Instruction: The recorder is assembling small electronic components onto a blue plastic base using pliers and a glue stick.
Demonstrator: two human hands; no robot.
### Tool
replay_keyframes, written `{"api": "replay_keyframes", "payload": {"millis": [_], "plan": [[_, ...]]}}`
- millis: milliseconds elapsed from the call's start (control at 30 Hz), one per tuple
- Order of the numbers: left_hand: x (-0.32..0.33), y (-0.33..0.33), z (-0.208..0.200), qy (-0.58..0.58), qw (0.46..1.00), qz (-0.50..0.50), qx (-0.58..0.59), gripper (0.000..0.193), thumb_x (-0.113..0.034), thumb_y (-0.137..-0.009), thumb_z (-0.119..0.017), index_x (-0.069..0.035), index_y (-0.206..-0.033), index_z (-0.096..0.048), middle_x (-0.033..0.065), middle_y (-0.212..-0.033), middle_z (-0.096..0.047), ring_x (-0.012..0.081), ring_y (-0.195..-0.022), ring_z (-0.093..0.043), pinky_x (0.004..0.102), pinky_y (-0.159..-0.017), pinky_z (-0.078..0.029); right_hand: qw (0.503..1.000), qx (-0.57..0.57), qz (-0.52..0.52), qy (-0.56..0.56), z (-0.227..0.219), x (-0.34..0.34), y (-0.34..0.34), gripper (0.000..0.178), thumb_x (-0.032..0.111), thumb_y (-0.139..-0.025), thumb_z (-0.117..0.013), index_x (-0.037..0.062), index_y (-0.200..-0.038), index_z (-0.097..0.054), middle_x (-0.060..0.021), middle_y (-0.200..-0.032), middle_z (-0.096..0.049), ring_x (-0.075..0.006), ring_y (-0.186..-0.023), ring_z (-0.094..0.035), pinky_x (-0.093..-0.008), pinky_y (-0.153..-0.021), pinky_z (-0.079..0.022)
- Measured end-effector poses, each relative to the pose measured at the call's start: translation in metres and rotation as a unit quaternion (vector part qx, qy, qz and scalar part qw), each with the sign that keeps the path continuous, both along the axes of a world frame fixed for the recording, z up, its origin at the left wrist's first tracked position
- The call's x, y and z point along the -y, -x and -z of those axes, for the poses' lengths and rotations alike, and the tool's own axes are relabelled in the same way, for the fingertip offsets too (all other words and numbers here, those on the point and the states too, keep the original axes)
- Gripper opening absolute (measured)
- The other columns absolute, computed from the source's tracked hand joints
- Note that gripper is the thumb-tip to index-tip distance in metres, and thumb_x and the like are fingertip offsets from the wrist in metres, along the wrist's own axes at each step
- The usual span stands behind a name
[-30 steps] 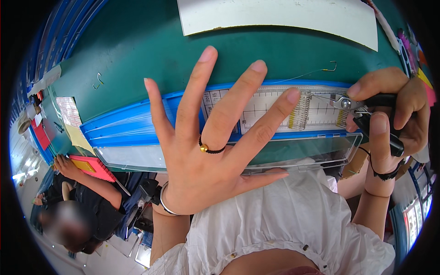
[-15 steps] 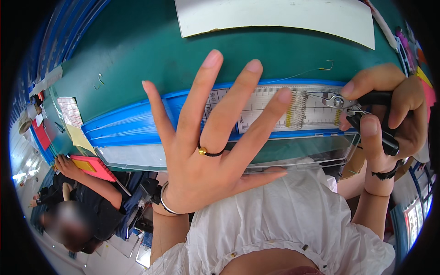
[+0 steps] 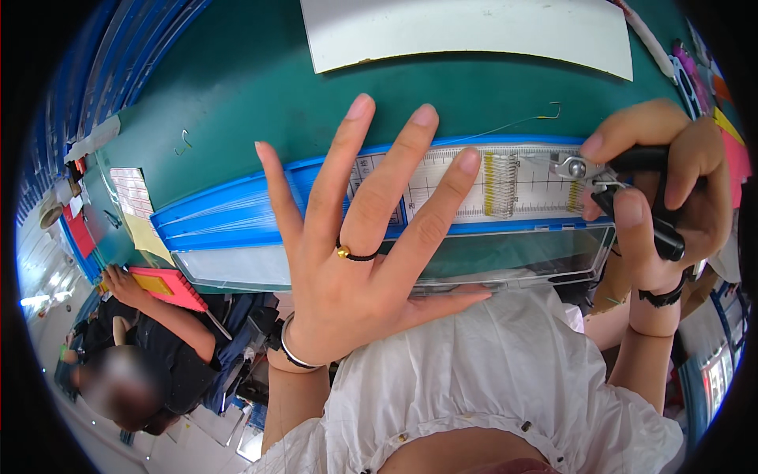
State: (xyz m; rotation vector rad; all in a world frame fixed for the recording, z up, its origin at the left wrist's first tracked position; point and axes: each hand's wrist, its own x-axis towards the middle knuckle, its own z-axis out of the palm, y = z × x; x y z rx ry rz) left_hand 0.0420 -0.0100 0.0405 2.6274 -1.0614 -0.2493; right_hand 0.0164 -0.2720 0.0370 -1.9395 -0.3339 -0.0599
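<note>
My left hand [image 3: 343,268] lies with fingers spread across a long blue box [image 3: 213,212] of fine clear lines. Its index fingertip rests just left of a row of small wire fish hooks [image 3: 501,186] with yellow-wrapped shanks, set on a ruled white panel [image 3: 446,186]. In my right hand [image 3: 699,186] are small pliers [image 3: 579,167] with black handles; their metal jaws point left at the panel, just right of the hooks. Whether the jaws hold anything is too small to tell. One loose hook [image 3: 550,116] on a line lies beyond the box's far edge.
The box's clear lid [image 3: 537,265] hangs open on my side. More hooks [image 3: 184,142] lie on the green tabletop [image 3: 237,103] at left. A white board [image 3: 474,31] lies at the back. Another person's hand [image 3: 125,286] is at a pink pad [image 3: 170,288], lower left.
My left index fingertip has drawn slightly left, uncovering more of the yellow shanks. The right hand keeps its grip on the pliers. The whole view has shifted a little.
</note>
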Motion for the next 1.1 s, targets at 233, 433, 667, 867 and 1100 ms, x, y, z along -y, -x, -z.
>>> {"api": "replay_keyframes", "payload": {"millis": [233,433,667,867,1100], "plan": [[-0.002,0.001,0.000,-0.002,1.000,-0.003,-0.006,0.093,-0.067,-0.051,-0.083,-0.020,-0.130,-0.067,0.0112,-0.145,-0.053,0.0401,-0.140,-0.041,0.0682,-0.115,-0.010,1.000,-0.009,0.018,-0.003,0.004,-0.005,-0.002,0.025,0.001,-0.090,-0.060,0.0055,-0.089,-0.035,-0.0284,-0.101,-0.064,-0.0192,-0.086,-0.062,-0.0252,-0.072,-0.055],[-0.002,-0.001,-0.001,0.003,1.000,0.013,-0.004,0.097,-0.068,-0.050,-0.083,-0.019,-0.132,-0.066,0.0113,-0.146,-0.052,0.0390,-0.140,-0.041,0.0676,-0.116,-0.009,0.999,-0.002,0.029,0.018,0.000,-0.004,0.001,0.024,0.001,-0.090,-0.060,0.0055,-0.089,-0.036,-0.0278,-0.102,-0.065,-0.0204,-0.088,-0.064,-0.0253,-0.072,-0.055],[0.000,-0.015,-0.013,0.115,0.989,-0.031,-0.084,0.082,-0.065,-0.062,-0.081,-0.011,-0.122,-0.068,0.0135,-0.134,-0.061,0.0397,-0.131,-0.051,0.0621,-0.118,-0.014,1.000,0.013,0.008,-0.023,0.002,0.000,0.002,0.024,0.002,-0.090,-0.061,0.0061,-0.091,-0.037,-0.0267,-0.104,-0.065,-0.0201,-0.091,-0.063,-0.0252,-0.074,-0.055],[0.022,-0.025,0.000,0.167,0.982,-0.065,0.054,0.020,-0.001,-0.078,-0.076,-0.001,-0.097,-0.074,0.0115,-0.098,-0.067,0.0242,-0.088,-0.061,0.0316,-0.078,-0.047,0.992,0.014,0.120,-0.049,-0.005,0.012,0.022,0.024,0.010,-0.094,-0.060,0.0073,-0.094,-0.036,-0.0259,-0.107,-0.062,-0.0161,-0.075,-0.062,-0.0245,-0.064,-0.054],[0.023,-0.022,0.003,0.254,0.950,-0.174,-0.048,0.009,0.001,-0.080,-0.076,0.001,-0.088,-0.072,0.0085,-0.086,-0.070,0.0165,-0.082,-0.062,0.0283,-0.075,-0.048,0.979,-0.005,0.183,-0.094,0.004,0.037,0.040,0.026,0.014,-0.094,-0.062,0.0088,-0.095,-0.037,-0.0256,-0.109,-0.060,-0.0151,-0.069,-0.061,-0.0215,-0.056,-0.052]]}}
